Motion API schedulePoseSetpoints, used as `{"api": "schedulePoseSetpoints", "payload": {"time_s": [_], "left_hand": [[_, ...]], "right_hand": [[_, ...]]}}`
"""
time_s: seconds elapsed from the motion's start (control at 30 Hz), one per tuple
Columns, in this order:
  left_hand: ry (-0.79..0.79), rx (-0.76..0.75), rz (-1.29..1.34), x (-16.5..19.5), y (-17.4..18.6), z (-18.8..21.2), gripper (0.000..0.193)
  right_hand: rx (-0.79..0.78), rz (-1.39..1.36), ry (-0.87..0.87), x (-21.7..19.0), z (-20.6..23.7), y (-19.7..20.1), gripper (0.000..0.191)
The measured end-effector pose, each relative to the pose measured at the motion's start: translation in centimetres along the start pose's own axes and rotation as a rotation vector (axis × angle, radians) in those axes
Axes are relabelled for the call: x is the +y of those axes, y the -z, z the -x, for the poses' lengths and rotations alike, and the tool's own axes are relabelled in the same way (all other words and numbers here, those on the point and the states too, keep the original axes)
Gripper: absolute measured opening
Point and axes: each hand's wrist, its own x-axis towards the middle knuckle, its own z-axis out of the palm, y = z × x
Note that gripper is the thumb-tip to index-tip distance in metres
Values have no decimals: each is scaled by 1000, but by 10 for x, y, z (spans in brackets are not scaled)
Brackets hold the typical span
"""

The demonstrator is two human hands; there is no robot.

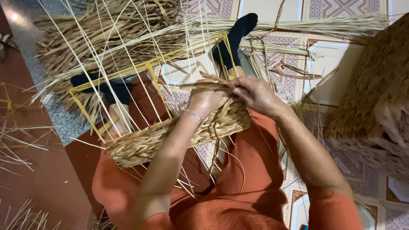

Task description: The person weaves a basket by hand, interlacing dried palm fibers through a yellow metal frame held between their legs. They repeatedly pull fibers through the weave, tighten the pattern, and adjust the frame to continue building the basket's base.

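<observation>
A half-woven basket panel (179, 134) of braided straw is laid across the lap, on the orange trousers (251, 170), with its yellow wire frame (149, 68) reaching away toward the feet in black socks (238, 34). At the far edge of the woven panel, a twisted straw strand (208, 84) is pinched by both hands. The left hand (204, 100) is closed around the strand, a bracelet (192, 114) being worn on its wrist. The right hand (255, 93) is clamped on the same strand, just beside the left. Beyond the frame, a heap of dried straw (106, 38) is spread over the tiled floor (341, 76). Right of the panel, a finished woven basket (375, 98) is seen.
</observation>
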Motion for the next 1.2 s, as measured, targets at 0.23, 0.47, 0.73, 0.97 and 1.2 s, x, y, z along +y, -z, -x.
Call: {"api": "schedulePoseSetpoints", "payload": {"time_s": [0.23,0.47,0.73,0.97,1.2], "left_hand": [[-185,330,1162,-18,-38,20,10],[-618,363,1036,-23,-59,80,48],[-644,775,-202,-52,-14,62,46],[-587,764,-355,-66,-39,57,22],[-444,502,-247,-36,-72,89,53]], "right_hand": [[86,13,201,-3,-4,-1,12],[176,155,224,-12,-13,-12,16],[-36,211,274,-15,-13,-1,20],[141,55,-25,-25,-15,-16,16],[239,401,381,-22,-17,-28,29]]}}
